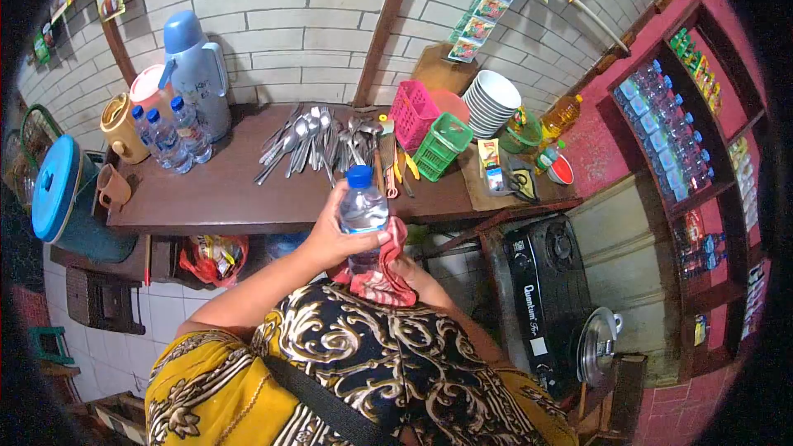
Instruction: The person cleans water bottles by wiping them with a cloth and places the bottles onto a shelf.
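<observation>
A clear water bottle (364, 211) with a blue cap is held upright in front of my body, near the table's front edge. My left hand (337, 227) wraps around its upper part, thumb across the front. Lower down, my right hand (408, 273) grips a red and white cloth (382, 279) that lies against the bottle's lower part. The cloth hides much of the bottle's base and some of my right fingers. Just beyond the bottle, a pile of spoons and forks (306, 139) lies on the brown table (198, 198).
Several water bottles (178, 140) stand beside a blue thermos (197, 74) at the left. Pink (415, 116) and green baskets (443, 146) and stacked bowls (493, 103) are at the back right. A gas stove (537, 297) stands to my right, near shelves of bottles (665, 132).
</observation>
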### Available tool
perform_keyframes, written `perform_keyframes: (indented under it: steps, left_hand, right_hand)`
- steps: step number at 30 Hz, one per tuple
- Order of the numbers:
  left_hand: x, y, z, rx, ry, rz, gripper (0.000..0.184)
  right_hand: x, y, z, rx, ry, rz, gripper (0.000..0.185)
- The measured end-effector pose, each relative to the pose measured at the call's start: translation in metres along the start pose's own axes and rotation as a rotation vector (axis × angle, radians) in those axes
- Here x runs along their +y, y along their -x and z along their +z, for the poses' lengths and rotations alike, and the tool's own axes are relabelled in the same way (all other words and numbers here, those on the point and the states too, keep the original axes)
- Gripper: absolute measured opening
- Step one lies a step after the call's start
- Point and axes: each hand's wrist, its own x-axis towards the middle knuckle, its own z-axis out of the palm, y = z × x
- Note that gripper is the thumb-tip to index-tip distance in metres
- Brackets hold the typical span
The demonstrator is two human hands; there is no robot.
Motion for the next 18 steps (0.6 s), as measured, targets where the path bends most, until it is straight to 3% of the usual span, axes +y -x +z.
perform_keyframes:
  steps: [2, 5, 8, 10, 11, 13, 14, 16, 18]
  left_hand:
    - [0.001, -0.002, -0.014, 0.14, -0.149, 0.143, 0.071]
    - [0.018, -0.009, -0.025, 0.297, -0.002, 0.184, 0.065]
    - [0.022, -0.017, -0.046, 0.327, -0.284, 0.407, 0.069]
    - [0.025, -0.012, -0.052, 0.255, -0.481, 0.546, 0.072]
    - [0.027, -0.012, -0.058, 0.253, -0.697, 0.666, 0.073]
    - [0.035, -0.01, -0.059, 0.209, -0.68, 0.72, 0.075]
    - [0.034, -0.008, -0.065, 0.217, -0.645, 0.673, 0.075]
    - [0.029, -0.008, -0.083, 0.289, -0.648, 0.625, 0.075]
    - [0.028, -0.006, -0.098, 0.348, -0.417, 0.399, 0.071]
  right_hand:
    - [0.003, -0.007, 0.01, -0.006, 0.096, -0.001, 0.053]
    - [-0.022, -0.022, 0.047, 0.025, -0.083, 0.132, 0.053]
    - [-0.029, -0.041, 0.074, 0.031, -0.242, 0.195, 0.047]
    - [-0.002, -0.071, 0.048, 0.001, -0.213, 0.221, 0.047]
    - [0.002, -0.073, 0.057, 0.119, -0.192, 0.115, 0.044]
    - [-0.005, -0.078, 0.068, -0.014, -0.232, 0.109, 0.041]
    - [0.009, -0.088, 0.076, 0.176, -0.205, -0.002, 0.038]
    - [0.022, -0.099, 0.06, 0.132, -0.083, 0.074, 0.035]
    - [0.029, -0.103, 0.061, 0.16, -0.001, 0.02, 0.031]
